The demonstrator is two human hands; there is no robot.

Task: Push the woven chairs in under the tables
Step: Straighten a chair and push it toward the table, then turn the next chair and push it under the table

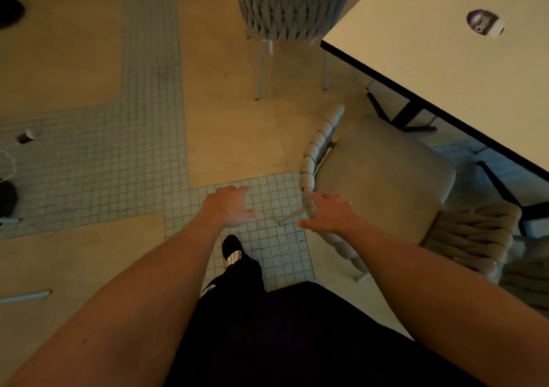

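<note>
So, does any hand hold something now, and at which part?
Left hand holds nothing, open over the floor. Right hand rests on the chair backrest rim; a grip cannot be told.

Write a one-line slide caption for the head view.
Both hands, left hand and right hand, reach toward the woven chair standing out from the white table.

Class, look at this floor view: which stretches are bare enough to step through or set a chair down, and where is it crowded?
Bare: the tan strip between the grey woven chair and the left hand, and the tiled band on its left. Crowded: under the table, where the beige chair, beside the right hand, meets black table legs.
</note>
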